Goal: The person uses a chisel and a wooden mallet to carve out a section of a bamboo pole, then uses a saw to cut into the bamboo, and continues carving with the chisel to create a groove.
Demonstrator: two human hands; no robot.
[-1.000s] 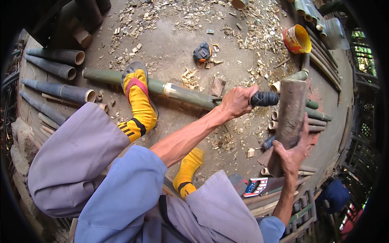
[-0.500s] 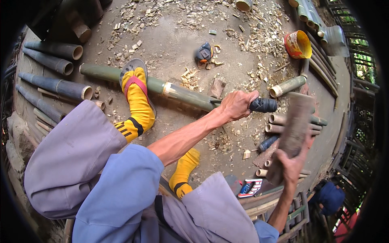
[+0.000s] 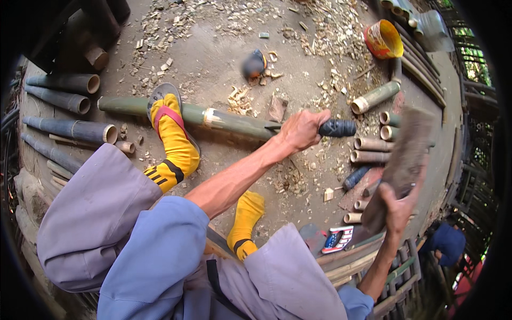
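Observation:
My left hand [image 3: 304, 130] is closed around a chisel whose black-wrapped handle [image 3: 338, 128] sticks out to the right. Its dark blade meets the right end of a green bamboo pole [image 3: 242, 121] lying on the ground; my fist hides part of the contact. My left foot, in a yellow sock [image 3: 173, 137] and a flip-flop, rests across the pole. At the right, my right hand [image 3: 400, 205] grips a rough wooden block [image 3: 401, 162] by its lower part. The block is blurred, tilted, and apart from the chisel handle.
Dark bamboo poles [image 3: 72, 128] lie at the left. Short bamboo pieces [image 3: 373, 144] sit near the right hand, with a red-yellow bucket [image 3: 384, 40] beyond. Wood chips and a blurred black-orange object [image 3: 254, 65] are on the ground. Another person [image 3: 447, 244] is at the lower right.
My right hand has swung the wooden block rightward, farther from the chisel handle. My left hand keeps its grip on the chisel at the pole's end. The whole view has shifted slightly.

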